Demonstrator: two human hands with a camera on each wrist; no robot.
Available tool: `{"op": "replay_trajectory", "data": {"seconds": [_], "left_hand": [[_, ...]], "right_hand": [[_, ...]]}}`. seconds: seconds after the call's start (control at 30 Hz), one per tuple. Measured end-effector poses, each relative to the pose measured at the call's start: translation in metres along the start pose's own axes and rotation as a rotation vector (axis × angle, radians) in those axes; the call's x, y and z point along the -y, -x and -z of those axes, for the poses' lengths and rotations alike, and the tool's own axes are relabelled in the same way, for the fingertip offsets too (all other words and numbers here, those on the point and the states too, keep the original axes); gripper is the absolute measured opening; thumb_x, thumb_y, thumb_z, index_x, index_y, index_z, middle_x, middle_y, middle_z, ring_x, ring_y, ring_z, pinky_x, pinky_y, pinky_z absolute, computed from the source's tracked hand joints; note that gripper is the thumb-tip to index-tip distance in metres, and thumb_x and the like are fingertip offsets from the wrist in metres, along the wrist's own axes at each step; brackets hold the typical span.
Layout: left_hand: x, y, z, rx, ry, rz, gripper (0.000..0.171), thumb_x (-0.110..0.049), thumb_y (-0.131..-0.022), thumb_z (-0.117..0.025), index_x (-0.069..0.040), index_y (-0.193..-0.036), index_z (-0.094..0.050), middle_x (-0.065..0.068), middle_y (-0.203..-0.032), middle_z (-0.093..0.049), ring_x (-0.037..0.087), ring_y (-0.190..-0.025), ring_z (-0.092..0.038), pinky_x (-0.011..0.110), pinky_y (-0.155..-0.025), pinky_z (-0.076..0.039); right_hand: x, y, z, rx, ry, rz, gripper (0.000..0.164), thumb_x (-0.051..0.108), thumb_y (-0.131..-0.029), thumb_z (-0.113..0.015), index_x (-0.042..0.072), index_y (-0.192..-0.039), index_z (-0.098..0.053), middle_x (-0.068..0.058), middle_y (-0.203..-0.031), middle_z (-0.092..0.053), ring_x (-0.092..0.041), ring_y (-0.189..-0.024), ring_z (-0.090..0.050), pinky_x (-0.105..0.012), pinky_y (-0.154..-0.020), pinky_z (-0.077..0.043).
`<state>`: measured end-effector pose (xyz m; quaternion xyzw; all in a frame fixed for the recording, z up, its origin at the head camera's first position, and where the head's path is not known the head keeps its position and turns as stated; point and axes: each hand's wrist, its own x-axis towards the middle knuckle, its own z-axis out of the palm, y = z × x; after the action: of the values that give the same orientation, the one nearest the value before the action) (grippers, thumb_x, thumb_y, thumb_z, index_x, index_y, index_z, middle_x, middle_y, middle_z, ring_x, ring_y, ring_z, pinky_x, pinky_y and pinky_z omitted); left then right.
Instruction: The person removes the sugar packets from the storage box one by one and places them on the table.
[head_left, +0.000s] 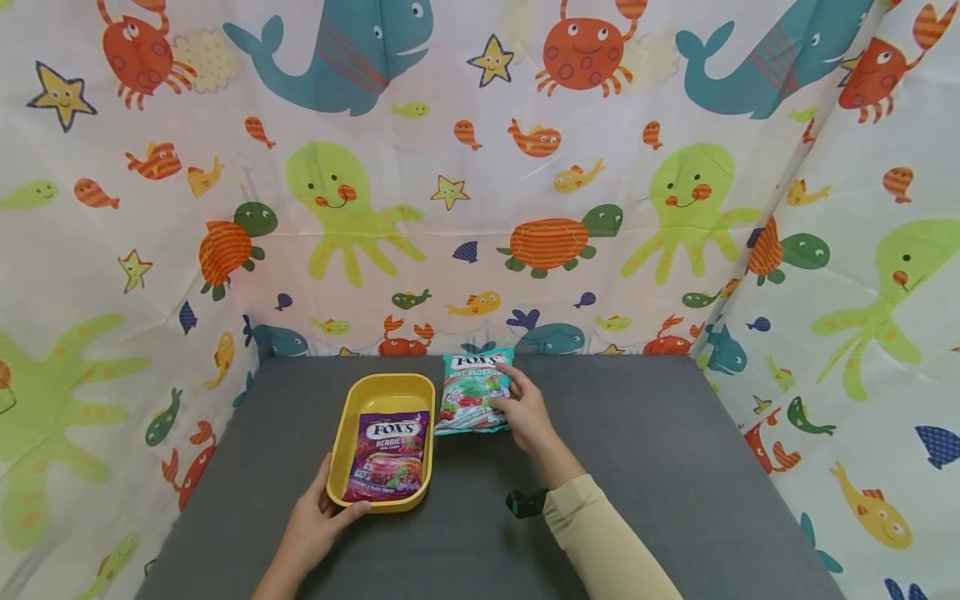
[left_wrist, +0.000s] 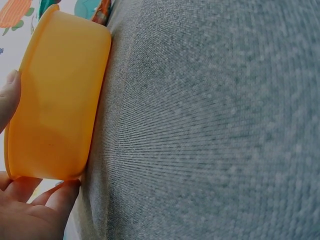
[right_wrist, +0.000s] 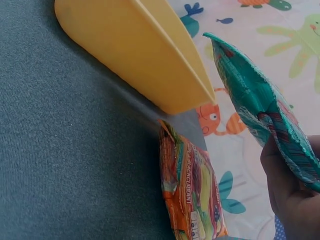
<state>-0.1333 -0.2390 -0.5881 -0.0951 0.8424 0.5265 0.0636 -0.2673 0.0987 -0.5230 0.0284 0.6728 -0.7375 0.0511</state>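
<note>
A yellow tray [head_left: 396, 393] stands on the grey table, with a purple Fox's Berries candy bag [head_left: 388, 457] lying inside it. My left hand [head_left: 318, 518] grips the tray's near left corner, thumb at the front and fingers along the side. In my right hand [head_left: 529, 410] is a teal Fox's Mint Blossom candy bag [head_left: 471, 393], pinched by its right side. The right wrist view shows this teal bag [right_wrist: 250, 95] raised above the table, just right of the tray. Below it lies an orange candy bag [right_wrist: 195, 192], hidden in the head view.
The grey table [head_left: 622, 467] extends right and in front of the tray. A sea-animal patterned curtain [head_left: 480, 200] rises behind the table and along both sides. A small black device [head_left: 527, 503] sits at my right wrist.
</note>
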Motion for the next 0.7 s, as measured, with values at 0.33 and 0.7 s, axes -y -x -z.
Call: {"op": "replay_trajectory", "data": {"seconds": [0.33,0.7], "left_hand": [[0.001,0.000,0.000,-0.004,0.008,-0.008,0.113,-0.048,-0.086,-0.076,-0.014,-0.164,-0.002,0.018,-0.168,-0.013,0.036,-0.150,-0.029,0.042,-0.109,-0.037],[0.001,-0.001,-0.001,-0.010,0.016,-0.008,0.113,-0.048,-0.086,-0.078,-0.015,-0.164,-0.003,0.018,-0.168,-0.014,0.036,-0.150,-0.031,0.042,-0.109,-0.038]], "right_hand": [[0.002,-0.004,0.012,-0.043,-0.031,-0.019,0.062,-0.009,-0.093,-0.063,0.025,-0.144,-0.055,-0.013,-0.150,-0.051,-0.029,-0.119,-0.059,-0.029,-0.081,-0.057],[-0.004,-0.005,0.028,-0.086,-0.024,-0.041,0.060,-0.007,-0.094,-0.062,0.028,-0.143,-0.055,-0.012,-0.155,-0.044,-0.030,-0.126,-0.055,-0.028,-0.081,-0.056]]}}
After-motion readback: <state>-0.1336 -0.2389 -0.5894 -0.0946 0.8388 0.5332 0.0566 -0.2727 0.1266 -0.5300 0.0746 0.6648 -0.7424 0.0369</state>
